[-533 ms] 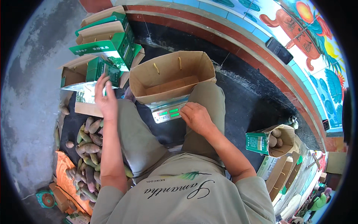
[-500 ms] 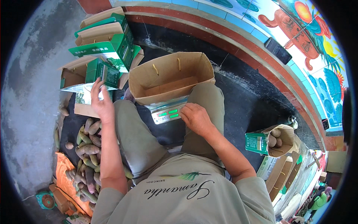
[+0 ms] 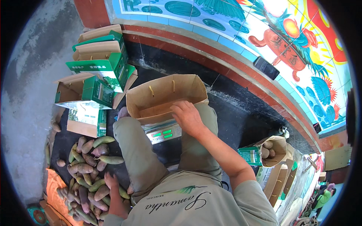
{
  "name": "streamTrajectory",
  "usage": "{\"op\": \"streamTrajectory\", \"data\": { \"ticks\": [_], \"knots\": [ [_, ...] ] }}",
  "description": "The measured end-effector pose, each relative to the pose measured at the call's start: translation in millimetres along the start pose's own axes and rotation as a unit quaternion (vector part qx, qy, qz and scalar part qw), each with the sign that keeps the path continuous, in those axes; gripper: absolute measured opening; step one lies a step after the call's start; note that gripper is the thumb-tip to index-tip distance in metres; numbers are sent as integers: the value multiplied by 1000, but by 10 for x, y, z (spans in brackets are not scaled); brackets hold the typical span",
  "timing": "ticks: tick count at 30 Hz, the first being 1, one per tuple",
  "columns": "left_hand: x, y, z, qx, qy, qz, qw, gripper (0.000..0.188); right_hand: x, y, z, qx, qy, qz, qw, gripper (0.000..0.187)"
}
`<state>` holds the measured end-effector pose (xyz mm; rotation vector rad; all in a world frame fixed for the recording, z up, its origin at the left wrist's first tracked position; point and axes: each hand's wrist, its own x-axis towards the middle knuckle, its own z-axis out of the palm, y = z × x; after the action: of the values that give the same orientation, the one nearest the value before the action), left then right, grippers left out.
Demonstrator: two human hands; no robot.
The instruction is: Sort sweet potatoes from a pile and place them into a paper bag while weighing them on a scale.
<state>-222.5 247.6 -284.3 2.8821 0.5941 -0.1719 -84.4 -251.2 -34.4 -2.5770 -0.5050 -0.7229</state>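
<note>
Above a heap of long green and purplish root vegetables (image 3: 86,160), my left hand (image 3: 112,183) reaches down with its fingers stretched out. It lies beside my left leg and seems to touch the heap; I see nothing held in it. An open brown carton (image 3: 151,88) with yellow cord handles stands between my knees, on a digital scale (image 3: 164,134) with lit green displays. Over the carton's near rim extends my right hand (image 3: 185,116), fingers loosely bent and apart, holding nothing visible. Part of the rim is hidden beneath it.
Several green-and-brown cartons (image 3: 100,62) stand at the far left. To the right, another carton (image 3: 250,155) holds round brown produce (image 3: 268,144), with flattened cartons (image 3: 277,180) nearer me. An orange sheet (image 3: 52,184) lies by the heap. A phone-like black device (image 3: 266,67) rests along the painted wall.
My left hand has come down from near the green cartons to the root vegetable heap. My right hand has moved from beside the scale up to the carton's rim. The view has shifted.
</note>
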Motion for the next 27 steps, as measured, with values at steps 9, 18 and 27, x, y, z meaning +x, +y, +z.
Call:
{"op": "streamTrajectory", "data": {
  "ticks": [9,18,27],
  "knots": [
    [-879,-474,664,44,-337,-152,928,58,48,129,534,-158,-282,10,946,23],
    [-1142,-548,1352,-220,-177,32,959,48,14,357,772,-144,-286,52,946,14],
    [-1041,-13,669,-36,-314,-316,895,67,154,268,730,-134,-311,30,940,22]
  ]
}}
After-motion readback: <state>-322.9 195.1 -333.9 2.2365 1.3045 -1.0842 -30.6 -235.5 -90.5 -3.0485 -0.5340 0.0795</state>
